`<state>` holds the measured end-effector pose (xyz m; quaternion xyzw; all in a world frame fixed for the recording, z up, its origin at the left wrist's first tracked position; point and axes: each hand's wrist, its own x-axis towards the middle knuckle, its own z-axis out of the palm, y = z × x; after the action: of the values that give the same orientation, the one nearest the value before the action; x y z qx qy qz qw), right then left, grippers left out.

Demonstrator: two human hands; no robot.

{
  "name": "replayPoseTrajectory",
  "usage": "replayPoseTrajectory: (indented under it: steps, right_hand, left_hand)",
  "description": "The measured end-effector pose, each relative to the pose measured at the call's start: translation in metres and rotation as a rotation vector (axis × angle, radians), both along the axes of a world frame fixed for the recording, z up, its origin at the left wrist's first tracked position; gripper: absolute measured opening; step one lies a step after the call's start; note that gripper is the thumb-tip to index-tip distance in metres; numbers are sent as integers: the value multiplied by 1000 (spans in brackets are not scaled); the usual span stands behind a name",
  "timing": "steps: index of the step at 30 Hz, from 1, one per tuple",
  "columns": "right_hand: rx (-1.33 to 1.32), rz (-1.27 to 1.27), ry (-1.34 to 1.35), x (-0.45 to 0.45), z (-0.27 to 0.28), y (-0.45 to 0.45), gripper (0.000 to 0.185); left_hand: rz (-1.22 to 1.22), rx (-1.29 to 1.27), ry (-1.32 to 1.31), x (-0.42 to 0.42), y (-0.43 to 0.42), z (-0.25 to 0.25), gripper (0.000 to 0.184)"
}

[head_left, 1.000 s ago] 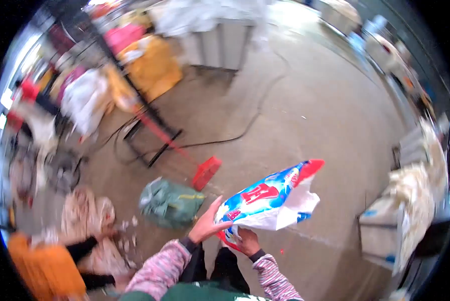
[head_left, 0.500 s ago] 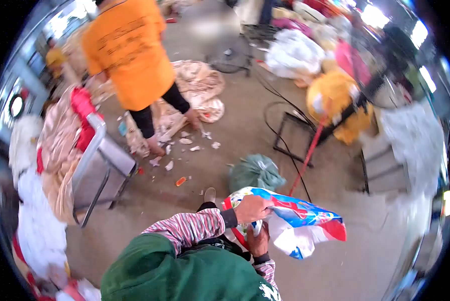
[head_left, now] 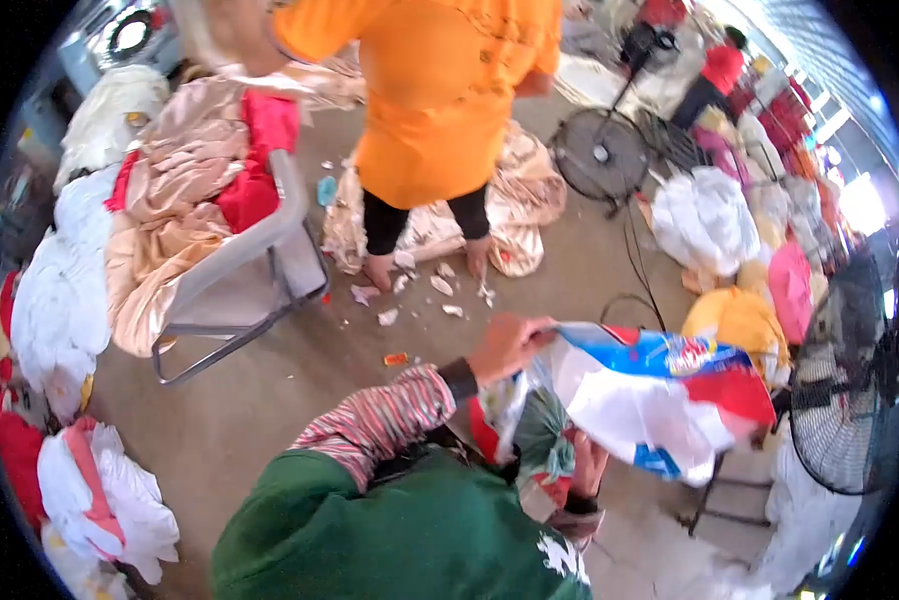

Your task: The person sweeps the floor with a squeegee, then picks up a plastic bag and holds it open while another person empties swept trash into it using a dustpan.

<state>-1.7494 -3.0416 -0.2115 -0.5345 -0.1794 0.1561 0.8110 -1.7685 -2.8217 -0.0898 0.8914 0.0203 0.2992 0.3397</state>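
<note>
A large plastic sack (head_left: 609, 395), white on one side and printed blue and red on the other, spreads out in front of my body. My left hand (head_left: 509, 348) pinches its upper edge near the left end. Lower down, my right hand (head_left: 586, 465) is closed on the sack's near side, with part of its fingers hidden. A tied green bag (head_left: 545, 430) shows between the two hands, partly covered by the sack. Whether it touches the right hand, I cannot tell.
A person in an orange shirt (head_left: 429, 100) stands ahead among white scraps. Left is a metal-framed cart (head_left: 289, 200) heaped with peach and red cloth. Standing fans (head_left: 601, 152), a cable and white bundles (head_left: 704, 220) lie to the right. White cloth (head_left: 64, 290) lines the left edge.
The view has swung left. My left hand has lifted, and the sack is spread wider, showing more of its white side. The person in orange has turned and stands more upright.
</note>
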Motion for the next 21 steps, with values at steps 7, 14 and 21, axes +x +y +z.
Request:
replayPoseTrajectory:
  steps: [7,14,21]
  right_hand:
    - [254,18,444,56,106,49,35]
    - [621,-21,553,134,145,59,61]
    - [505,-23,722,264,145,84,70]
  left_hand:
    - [-146,-179,-7,24,67,96,20]
    - [-21,-132,34,105,109,123,19]
    - [-163,28,-8,223,149,126,19]
